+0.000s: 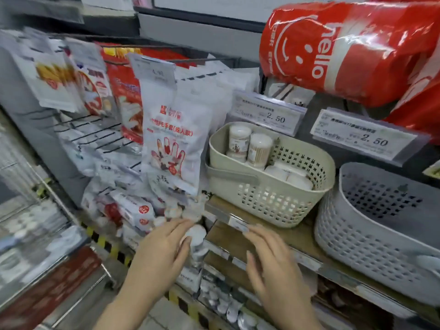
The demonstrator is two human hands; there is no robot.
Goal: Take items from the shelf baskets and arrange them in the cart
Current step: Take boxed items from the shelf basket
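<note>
hands reach toward the shelf (273,244) edge, both blurred by motion. left hand (164,256) has its fingers and thumb curled around a small white-capped container (196,234), held just below the hanging glove packets (171,148). right hand (273,265) is spread loose with fingers relaxed, holding nothing, hovering just in front of the shelf lip. beige basket (269,198) sits on the shelf above it, with jars (259,148) standing inside; grey basket (371,234) stands just beside it.
</note>
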